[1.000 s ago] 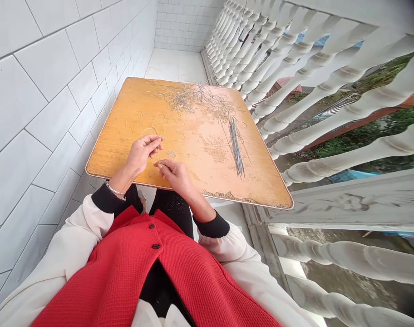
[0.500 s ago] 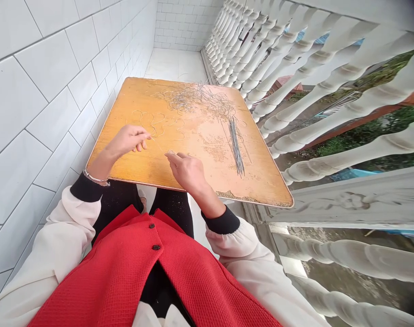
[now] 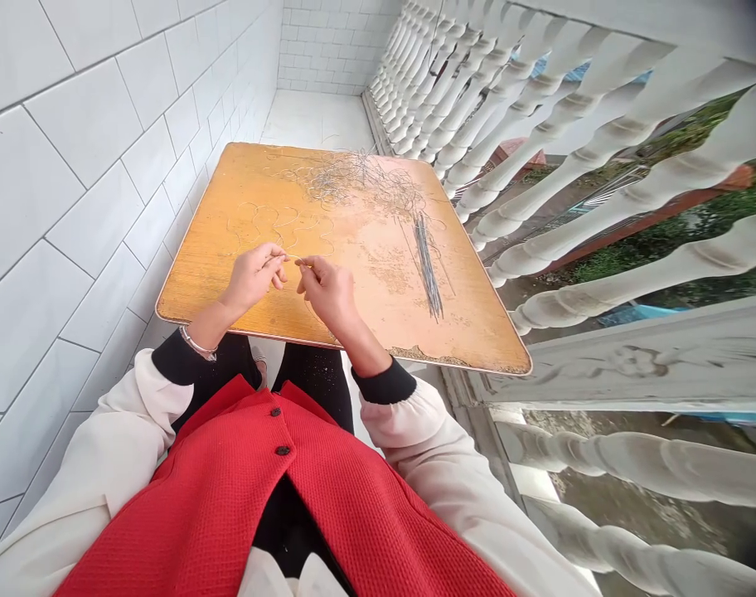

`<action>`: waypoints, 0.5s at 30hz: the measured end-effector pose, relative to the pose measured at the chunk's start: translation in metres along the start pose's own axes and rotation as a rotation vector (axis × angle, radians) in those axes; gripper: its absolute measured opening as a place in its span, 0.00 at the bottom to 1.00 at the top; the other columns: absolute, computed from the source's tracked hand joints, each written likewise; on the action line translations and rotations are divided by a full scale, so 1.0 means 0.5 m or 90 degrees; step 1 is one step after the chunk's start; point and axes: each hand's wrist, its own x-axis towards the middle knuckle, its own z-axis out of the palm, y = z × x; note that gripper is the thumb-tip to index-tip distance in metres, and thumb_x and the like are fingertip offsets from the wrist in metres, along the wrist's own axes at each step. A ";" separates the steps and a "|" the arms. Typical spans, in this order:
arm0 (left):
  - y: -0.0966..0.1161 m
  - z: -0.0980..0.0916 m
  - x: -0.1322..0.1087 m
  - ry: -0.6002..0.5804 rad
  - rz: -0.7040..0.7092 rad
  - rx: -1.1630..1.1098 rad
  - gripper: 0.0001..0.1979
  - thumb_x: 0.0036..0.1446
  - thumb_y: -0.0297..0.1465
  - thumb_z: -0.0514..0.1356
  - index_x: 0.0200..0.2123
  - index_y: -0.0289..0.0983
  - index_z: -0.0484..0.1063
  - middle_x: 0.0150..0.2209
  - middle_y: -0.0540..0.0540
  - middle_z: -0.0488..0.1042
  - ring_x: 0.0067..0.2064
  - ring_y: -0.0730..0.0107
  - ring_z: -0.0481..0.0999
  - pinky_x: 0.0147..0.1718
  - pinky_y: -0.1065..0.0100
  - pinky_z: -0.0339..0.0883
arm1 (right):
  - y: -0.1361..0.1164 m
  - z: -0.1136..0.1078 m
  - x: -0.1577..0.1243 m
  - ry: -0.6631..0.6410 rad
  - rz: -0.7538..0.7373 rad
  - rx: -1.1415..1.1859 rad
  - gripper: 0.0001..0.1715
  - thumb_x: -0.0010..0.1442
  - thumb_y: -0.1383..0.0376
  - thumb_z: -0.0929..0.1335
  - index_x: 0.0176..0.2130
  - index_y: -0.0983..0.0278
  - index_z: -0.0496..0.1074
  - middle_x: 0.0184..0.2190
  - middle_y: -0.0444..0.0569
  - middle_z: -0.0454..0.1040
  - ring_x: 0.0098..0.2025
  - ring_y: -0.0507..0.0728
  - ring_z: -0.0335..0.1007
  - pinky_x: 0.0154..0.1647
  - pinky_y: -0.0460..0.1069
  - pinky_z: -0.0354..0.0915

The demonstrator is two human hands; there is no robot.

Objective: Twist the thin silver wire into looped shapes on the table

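My left hand (image 3: 254,275) and my right hand (image 3: 329,290) are close together above the near left part of the wooden table (image 3: 204,286). A thin, light-coloured wire (image 3: 293,257) runs between the fingertips of both hands, pinched on each side. Part of it curves below my right hand. Just beyond my fingers, several wavy lengths of thin wire (image 3: 284,217) lie on the tabletop. Their exact ends are too fine to make out.
A tangled heap of wire (image 3: 359,176) lies at the table's far side. To the right is a bundle of straight dark wires (image 3: 426,265). A white tiled wall (image 3: 67,141) stands left, and a white balustrade (image 3: 552,124) runs along the right.
My hands have come closer together, the left moving right and slightly down, the right moving a little left and up. The wire between them now shows a shorter span.
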 end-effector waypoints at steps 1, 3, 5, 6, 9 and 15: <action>-0.004 0.008 -0.001 0.014 -0.001 -0.014 0.07 0.63 0.23 0.55 0.33 0.36 0.70 0.22 0.54 0.73 0.21 0.80 0.73 0.24 0.77 0.63 | 0.002 0.008 0.000 0.023 0.019 0.066 0.17 0.68 0.59 0.62 0.42 0.65 0.76 0.19 0.42 0.74 0.20 0.51 0.68 0.27 0.46 0.65; -0.007 0.023 -0.003 0.032 -0.008 -0.038 0.07 0.64 0.24 0.56 0.32 0.36 0.69 0.22 0.55 0.72 0.21 0.81 0.73 0.24 0.77 0.63 | 0.003 0.020 -0.001 0.063 0.061 0.177 0.17 0.67 0.56 0.63 0.39 0.65 0.75 0.19 0.41 0.72 0.17 0.48 0.64 0.22 0.45 0.62; -0.007 0.034 -0.003 0.048 -0.014 -0.054 0.07 0.65 0.24 0.56 0.32 0.36 0.69 0.22 0.55 0.73 0.21 0.81 0.73 0.24 0.78 0.63 | 0.000 0.028 -0.001 0.089 0.091 0.245 0.16 0.66 0.56 0.65 0.38 0.65 0.75 0.18 0.40 0.72 0.16 0.47 0.61 0.19 0.44 0.59; -0.006 0.038 -0.002 0.057 -0.016 -0.058 0.08 0.65 0.24 0.56 0.32 0.36 0.70 0.22 0.55 0.73 0.21 0.81 0.73 0.24 0.78 0.64 | -0.002 0.030 0.000 0.095 0.098 0.263 0.15 0.65 0.57 0.65 0.37 0.65 0.75 0.18 0.40 0.71 0.15 0.46 0.60 0.19 0.43 0.58; -0.003 0.044 0.002 0.088 -0.019 -0.061 0.08 0.66 0.24 0.56 0.32 0.36 0.70 0.22 0.55 0.73 0.21 0.82 0.73 0.25 0.78 0.64 | -0.007 0.029 0.005 0.089 0.113 0.287 0.15 0.65 0.55 0.66 0.36 0.65 0.74 0.18 0.39 0.71 0.16 0.46 0.60 0.18 0.43 0.58; 0.005 0.031 0.023 0.121 -0.013 -0.065 0.08 0.66 0.24 0.56 0.32 0.36 0.70 0.23 0.54 0.74 0.21 0.81 0.72 0.25 0.77 0.63 | 0.008 0.015 -0.011 -0.033 0.144 0.257 0.17 0.60 0.54 0.69 0.39 0.65 0.75 0.22 0.43 0.76 0.17 0.47 0.61 0.20 0.44 0.59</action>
